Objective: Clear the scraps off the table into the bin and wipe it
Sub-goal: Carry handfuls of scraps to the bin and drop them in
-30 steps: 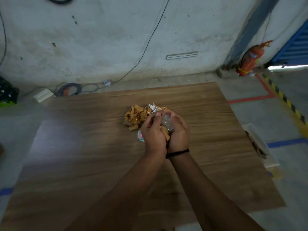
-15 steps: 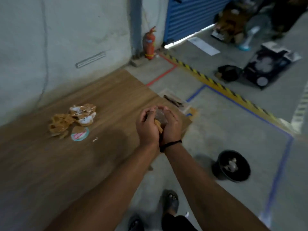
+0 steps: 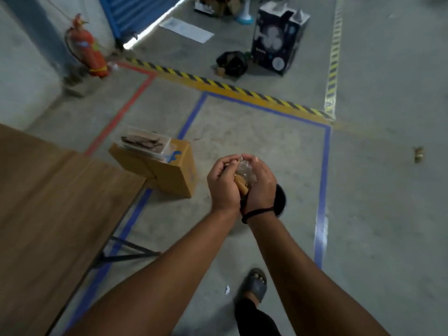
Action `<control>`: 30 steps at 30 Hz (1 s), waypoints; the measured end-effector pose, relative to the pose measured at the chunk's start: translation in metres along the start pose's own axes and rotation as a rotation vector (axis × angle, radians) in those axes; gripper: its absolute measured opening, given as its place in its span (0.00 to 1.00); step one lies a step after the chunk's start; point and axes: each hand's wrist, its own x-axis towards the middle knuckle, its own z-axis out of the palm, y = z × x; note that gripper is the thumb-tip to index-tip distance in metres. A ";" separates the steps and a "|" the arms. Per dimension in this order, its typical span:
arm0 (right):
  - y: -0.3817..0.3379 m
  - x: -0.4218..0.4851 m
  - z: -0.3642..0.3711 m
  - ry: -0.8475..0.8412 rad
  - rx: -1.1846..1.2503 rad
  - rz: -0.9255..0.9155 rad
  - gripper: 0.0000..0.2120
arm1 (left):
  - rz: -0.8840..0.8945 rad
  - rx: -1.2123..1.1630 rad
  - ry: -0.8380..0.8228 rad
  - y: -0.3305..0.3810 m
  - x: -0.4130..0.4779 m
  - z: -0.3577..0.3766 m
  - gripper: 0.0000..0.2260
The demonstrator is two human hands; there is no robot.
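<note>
My left hand (image 3: pixel 224 187) and my right hand (image 3: pixel 260 187) are cupped together around a handful of scraps (image 3: pixel 243 177): brown cardboard bits and crumpled clear plastic. The hands hover over the floor, to the right of the wooden table (image 3: pixel 48 202). Directly beneath them stands the black round bin (image 3: pixel 281 198), mostly hidden by my right wrist. The remaining scraps on the table are out of view.
A cardboard box (image 3: pixel 169 170) with a clear tray of cardboard pieces on top stands by the table's corner. My sandalled foot (image 3: pixel 255 284) is on the concrete floor. Farther off are a red fire extinguisher (image 3: pixel 89 49), a dark fan carton (image 3: pixel 278 42) and a black bag (image 3: pixel 232 63).
My cupped hands carried the scraps off the table to the right and now hang over the bin. The view swung right, so the leftover pile on the table left the frame.
</note>
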 end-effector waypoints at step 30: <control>0.390 0.383 -0.395 0.290 -0.548 0.321 0.20 | -0.675 0.353 -0.357 -0.599 0.210 0.043 0.22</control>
